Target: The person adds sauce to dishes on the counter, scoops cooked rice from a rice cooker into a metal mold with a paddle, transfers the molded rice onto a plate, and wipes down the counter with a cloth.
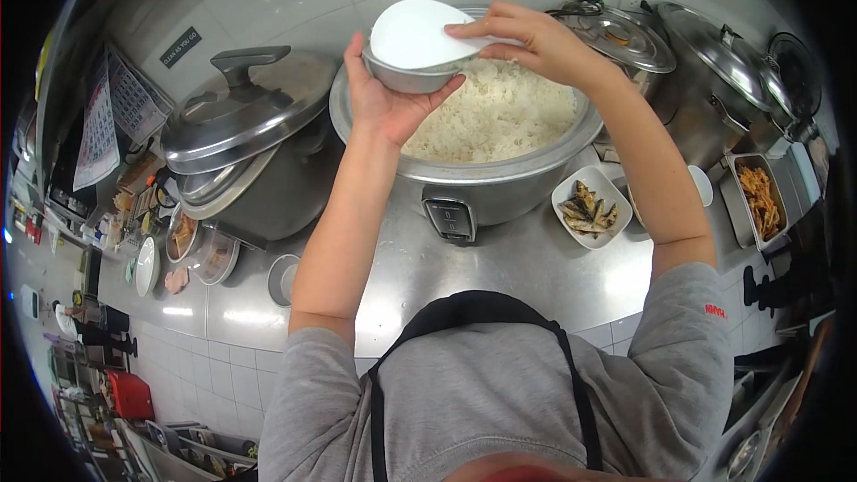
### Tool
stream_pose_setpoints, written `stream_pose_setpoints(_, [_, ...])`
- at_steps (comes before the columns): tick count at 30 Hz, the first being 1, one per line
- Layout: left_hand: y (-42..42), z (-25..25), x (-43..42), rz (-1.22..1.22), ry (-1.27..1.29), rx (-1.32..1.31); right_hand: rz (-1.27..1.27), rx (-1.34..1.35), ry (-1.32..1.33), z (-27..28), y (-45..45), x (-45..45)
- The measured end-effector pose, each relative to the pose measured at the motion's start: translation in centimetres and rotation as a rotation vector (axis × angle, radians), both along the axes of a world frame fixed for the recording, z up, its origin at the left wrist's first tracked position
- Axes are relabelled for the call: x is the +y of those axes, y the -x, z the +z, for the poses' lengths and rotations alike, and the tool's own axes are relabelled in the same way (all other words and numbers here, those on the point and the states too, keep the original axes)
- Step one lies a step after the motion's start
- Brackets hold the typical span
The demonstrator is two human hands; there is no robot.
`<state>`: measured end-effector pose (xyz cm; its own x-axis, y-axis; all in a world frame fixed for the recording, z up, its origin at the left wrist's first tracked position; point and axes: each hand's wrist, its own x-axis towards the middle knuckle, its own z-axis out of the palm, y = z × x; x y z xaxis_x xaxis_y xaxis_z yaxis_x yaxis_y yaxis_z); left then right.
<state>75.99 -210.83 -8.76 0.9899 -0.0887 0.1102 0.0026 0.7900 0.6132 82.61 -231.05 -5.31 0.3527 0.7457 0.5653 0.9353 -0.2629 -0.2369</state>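
Note:
Above the left rim of a large cooker (500,187) full of white rice (500,116), my left hand (388,107) holds a small round metal bowl (415,80) from beneath, fingers wrapped round its side. My right hand (518,36) grips the narrow end of a white rice paddle (415,31). The paddle's broad blade lies flat over the bowl's mouth and hides what is inside.
A lidded cooker (250,116) stands left, lidded metal pots (714,62) back right. A square white dish (591,207) of small fish, a metal tray (759,201) of orange food and an empty metal cup (283,279) are on the counter (428,286). A person (89,323) stands far left.

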Motion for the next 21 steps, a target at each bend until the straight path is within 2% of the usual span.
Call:
stream_pose_setpoints(2, [0.0, -0.2, 0.0, 0.013, -0.026, -0.032, -0.032, 0.001, 0.036, -0.2, 0.3, -0.1])
stream_pose_setpoints(4, [-0.3, -0.7, -0.2, 0.034, -0.015, -0.164, -0.003, -0.071, -0.201, -1.4, 0.1, 0.0])
stream_pose_setpoints(5, [-0.4, -0.8, -0.3, 0.025, -0.018, -0.164, -0.012, -0.072, -0.204, -1.7, 0.5, -0.1])
stream_pose_setpoints(7, [-0.7, -0.7, -0.7, 0.067, 0.029, -0.291, -0.117, 1.067, -0.591, -2.2, 2.1, 0.1])
stream_pose_setpoints(8, [-0.8, -0.6, -0.9, 0.060, 0.026, -0.291, -0.121, 1.066, -0.598, -2.6, 2.9, 0.5])
stream_pose_setpoints(10, [-1.2, -0.2, -1.5, 0.208, -0.109, -0.396, 0.027, 1.337, -0.721, -3.5, 3.9, 1.8])
stream_pose_setpoints(12, [-1.6, -0.1, -2.1, 0.249, -0.149, -0.408, 0.071, 1.267, -0.753, -4.2, 4.3, 3.1])
stream_pose_setpoints(15, [-2.1, -0.3, -1.7, 0.276, -0.194, -0.388, -0.103, 0.625, -0.620, -5.2, 4.0, 4.7])
stream_pose_setpoints(19, [-1.6, -0.6, 0.2, 0.191, -0.173, -0.322, -0.139, 0.437, -0.409, -3.5, 2.3, 2.5])
stream_pose_setpoints(21, [-1.0, -0.7, 0.9, 0.131, -0.148, -0.292, -0.110, 0.852, -0.476, -2.3, 1.0, 1.5])
